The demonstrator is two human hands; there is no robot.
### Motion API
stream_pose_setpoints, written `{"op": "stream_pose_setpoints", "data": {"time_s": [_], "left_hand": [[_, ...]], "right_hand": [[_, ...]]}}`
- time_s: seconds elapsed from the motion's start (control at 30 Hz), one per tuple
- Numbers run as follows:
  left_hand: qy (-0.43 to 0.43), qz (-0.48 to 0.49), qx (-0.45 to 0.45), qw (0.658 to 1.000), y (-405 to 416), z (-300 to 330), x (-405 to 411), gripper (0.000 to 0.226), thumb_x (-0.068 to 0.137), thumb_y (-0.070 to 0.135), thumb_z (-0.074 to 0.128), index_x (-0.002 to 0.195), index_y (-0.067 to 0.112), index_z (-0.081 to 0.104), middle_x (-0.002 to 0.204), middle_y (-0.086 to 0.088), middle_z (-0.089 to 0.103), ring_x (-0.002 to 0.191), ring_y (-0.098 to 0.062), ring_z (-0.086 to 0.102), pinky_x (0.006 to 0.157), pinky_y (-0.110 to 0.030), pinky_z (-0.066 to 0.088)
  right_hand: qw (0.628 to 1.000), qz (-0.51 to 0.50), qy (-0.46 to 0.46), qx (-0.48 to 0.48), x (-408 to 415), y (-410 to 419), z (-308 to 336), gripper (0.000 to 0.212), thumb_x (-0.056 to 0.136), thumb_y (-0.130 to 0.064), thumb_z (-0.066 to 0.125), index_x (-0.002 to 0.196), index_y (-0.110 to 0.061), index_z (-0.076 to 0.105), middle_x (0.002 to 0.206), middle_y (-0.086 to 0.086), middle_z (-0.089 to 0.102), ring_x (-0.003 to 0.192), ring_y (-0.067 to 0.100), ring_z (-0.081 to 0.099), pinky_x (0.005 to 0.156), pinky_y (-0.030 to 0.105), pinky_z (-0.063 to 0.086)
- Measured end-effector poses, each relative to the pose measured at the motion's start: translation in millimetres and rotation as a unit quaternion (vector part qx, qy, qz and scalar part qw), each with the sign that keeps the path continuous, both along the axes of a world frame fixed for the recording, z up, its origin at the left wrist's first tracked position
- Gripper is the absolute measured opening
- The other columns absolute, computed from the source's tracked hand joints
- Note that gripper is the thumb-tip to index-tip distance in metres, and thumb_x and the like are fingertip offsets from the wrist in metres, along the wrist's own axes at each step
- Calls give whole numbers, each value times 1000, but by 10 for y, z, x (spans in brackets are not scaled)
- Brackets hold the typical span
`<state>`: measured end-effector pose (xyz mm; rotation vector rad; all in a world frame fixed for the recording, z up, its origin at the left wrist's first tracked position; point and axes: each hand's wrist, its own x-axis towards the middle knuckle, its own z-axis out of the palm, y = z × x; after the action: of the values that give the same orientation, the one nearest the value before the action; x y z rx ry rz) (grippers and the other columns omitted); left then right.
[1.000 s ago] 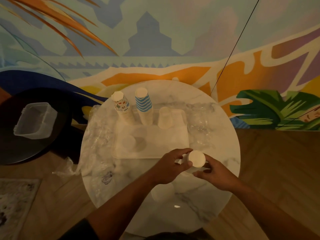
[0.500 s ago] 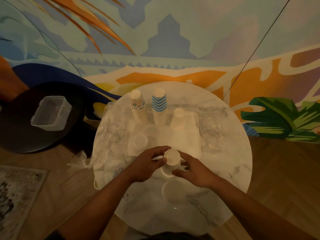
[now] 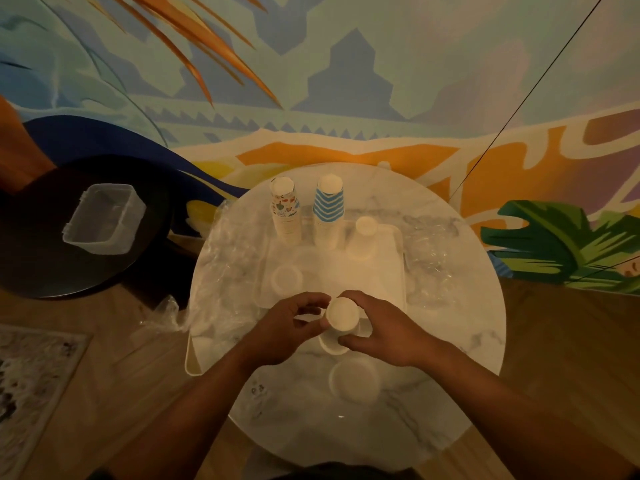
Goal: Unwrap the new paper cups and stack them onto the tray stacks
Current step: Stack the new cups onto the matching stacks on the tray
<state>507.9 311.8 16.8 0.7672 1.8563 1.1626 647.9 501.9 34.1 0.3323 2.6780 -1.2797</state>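
Both hands are working over the near edge of the tray [image 3: 398,268] on the round marble table [image 3: 460,327]. Right hand [image 3: 388,327] is gripping an upside-down white cup [image 3: 342,313], fingers curled round its side. Left hand [image 3: 287,327] is sitting just beside it, thumb and fingers curled toward the cup; cannot tell whether it is pinching anything. Three cup stacks are standing at the tray's far side: patterned [image 3: 284,211], blue-striped [image 3: 328,209], plain [image 3: 363,237]. Crumpled plastic wrap [image 3: 225,258] is lying left of the tray.
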Motion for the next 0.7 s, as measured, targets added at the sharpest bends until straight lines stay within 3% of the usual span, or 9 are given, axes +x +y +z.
{"op": "stream_pose_setpoints", "data": {"time_s": [0.17,0.33,0.43,0.5,0.7], "left_hand": [[-1,-21,2,1000,12,33,40,37,94,24,70,120,46,57,119,35,62,118,4,59,87,-16,53],[-10,-12,4,1000,-34,27,23,30,102,30,57,132,34,60,128,15,66,124,-8,59,99,-31,54],[-7,-1,-3,1000,-42,36,37,35,100,38,53,134,35,58,130,14,65,124,-10,59,102,-40,53],[-8,-4,1,1000,-18,48,57,36,101,31,58,137,35,55,133,15,63,125,-8,58,103,-40,53],[9,-17,35,999,114,138,111,81,76,27,89,145,33,46,137,22,57,129,-1,54,100,-26,52]], "right_hand": [[1000,-8,21,-20,37,9,211,62,83,-40,80,136,-37,47,128,-23,59,119,1,56,96,21,46],[997,-37,51,-49,75,108,513,66,85,-36,81,140,-34,46,132,-24,58,123,-1,54,100,17,43],[994,-57,69,-64,89,188,673,68,86,-38,80,143,-34,45,136,-24,57,126,-1,54,103,20,45],[990,-76,79,-88,100,236,729,65,86,-34,80,143,-33,46,134,-25,58,125,-1,55,103,21,46],[975,-128,79,-163,81,293,737,54,87,-22,78,135,-27,52,120,-21,65,114,5,64,93,23,54]]}}
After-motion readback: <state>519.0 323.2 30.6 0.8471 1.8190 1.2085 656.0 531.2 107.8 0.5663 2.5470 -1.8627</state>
